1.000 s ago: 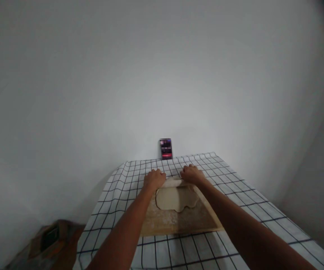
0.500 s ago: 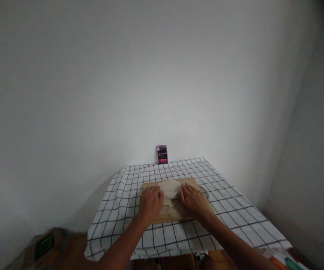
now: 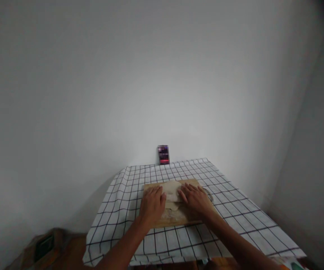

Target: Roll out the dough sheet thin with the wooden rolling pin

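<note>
A flat, pale sheet of dough [image 3: 172, 191] lies on a wooden board [image 3: 175, 221]. Its near part looks doubled over, with a second layer showing below a straight edge. My left hand [image 3: 152, 202] rests on the dough's left side, fingers stretched forward and thumb toward the middle. On the right side, my right hand [image 3: 194, 197] lies with its fingers spread, palm down. Both hands hide the sheet's side edges. Whitish flour marks the near part of the board.
A black-and-white checked cloth [image 3: 117, 225] covers the table under the board. At the back, a small dark pixelated package [image 3: 163, 155] stands against the white wall [image 3: 162, 75]. A greyish loop [image 3: 208, 195] lies by the board's right edge. A brown box-like object [image 3: 45, 245] sits low at left.
My fingers have straightened and flattened over the dough, more spread on the right hand. The dough stays on the board. The view has shifted slightly.
</note>
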A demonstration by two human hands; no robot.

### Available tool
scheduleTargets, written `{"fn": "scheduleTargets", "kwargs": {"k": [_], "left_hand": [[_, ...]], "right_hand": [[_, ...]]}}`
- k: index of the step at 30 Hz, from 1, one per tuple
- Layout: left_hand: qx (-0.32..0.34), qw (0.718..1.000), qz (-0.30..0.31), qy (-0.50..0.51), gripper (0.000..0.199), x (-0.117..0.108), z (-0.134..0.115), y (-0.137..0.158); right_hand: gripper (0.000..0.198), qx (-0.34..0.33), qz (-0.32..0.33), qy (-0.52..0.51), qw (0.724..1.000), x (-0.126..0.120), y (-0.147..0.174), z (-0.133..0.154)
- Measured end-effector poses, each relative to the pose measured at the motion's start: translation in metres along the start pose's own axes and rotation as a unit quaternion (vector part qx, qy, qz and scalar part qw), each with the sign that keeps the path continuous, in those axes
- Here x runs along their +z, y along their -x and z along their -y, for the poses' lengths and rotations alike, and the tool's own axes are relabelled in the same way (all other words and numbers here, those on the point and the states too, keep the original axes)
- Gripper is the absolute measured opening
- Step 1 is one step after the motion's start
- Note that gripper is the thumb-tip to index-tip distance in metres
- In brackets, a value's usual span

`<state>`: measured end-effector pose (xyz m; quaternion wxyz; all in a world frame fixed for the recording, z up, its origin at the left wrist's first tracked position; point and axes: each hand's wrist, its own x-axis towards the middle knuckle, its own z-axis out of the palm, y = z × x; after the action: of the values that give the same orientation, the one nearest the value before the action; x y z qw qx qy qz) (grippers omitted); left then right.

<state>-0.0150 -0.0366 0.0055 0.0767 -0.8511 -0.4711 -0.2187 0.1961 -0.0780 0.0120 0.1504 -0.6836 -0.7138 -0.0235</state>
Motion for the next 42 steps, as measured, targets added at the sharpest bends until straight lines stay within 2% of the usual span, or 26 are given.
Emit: {"fn": "scheduleTargets", "kwargs": {"k": [3, 7, 14, 21, 25, 30, 36, 42], "left_hand": [[-0.019, 0.999, 0.036, -0.011, 0.043, 0.005, 0.005, -0.028], [-0.055, 0.993, 0.098, -0.024, 0.047, 0.017, 0.018, -0.064], [-0.11, 0.985, 0.125, -0.033, 0.065, 0.042, 0.035, -0.122], [-0.118, 0.982, 0.145, -0.041, 0.071, 0.05, 0.042, -0.146], [-0.12, 0.981, 0.142, -0.052, 0.064, 0.046, 0.039, -0.141], [-0.12, 0.983, 0.123, -0.063, 0.05, 0.038, 0.031, -0.125], [-0.096, 0.99, 0.081, -0.069, 0.039, 0.032, 0.023, -0.096], [-0.034, 0.996, 0.035, -0.07, 0.035, 0.023, 0.012, -0.059]], "right_hand": [[0.049, 0.007, 0.0, -0.007, 1.0, -0.002, -0.028, -0.005], [0.056, 0.054, 0.018, -0.002, 0.998, 0.006, -0.067, -0.014], [0.047, 0.089, 0.049, -0.013, 0.995, 0.022, -0.129, -0.035], [0.048, 0.082, 0.038, -0.003, 0.996, 0.028, -0.158, -0.041], [0.047, 0.078, 0.04, -0.006, 0.996, 0.026, -0.155, -0.037], [0.048, 0.08, 0.045, -0.015, 0.996, 0.021, -0.136, -0.034], [0.049, 0.056, 0.014, -0.007, 0.998, 0.018, -0.095, -0.026], [0.044, 0.002, -0.024, 0.012, 1.0, 0.012, -0.049, -0.014]]}}
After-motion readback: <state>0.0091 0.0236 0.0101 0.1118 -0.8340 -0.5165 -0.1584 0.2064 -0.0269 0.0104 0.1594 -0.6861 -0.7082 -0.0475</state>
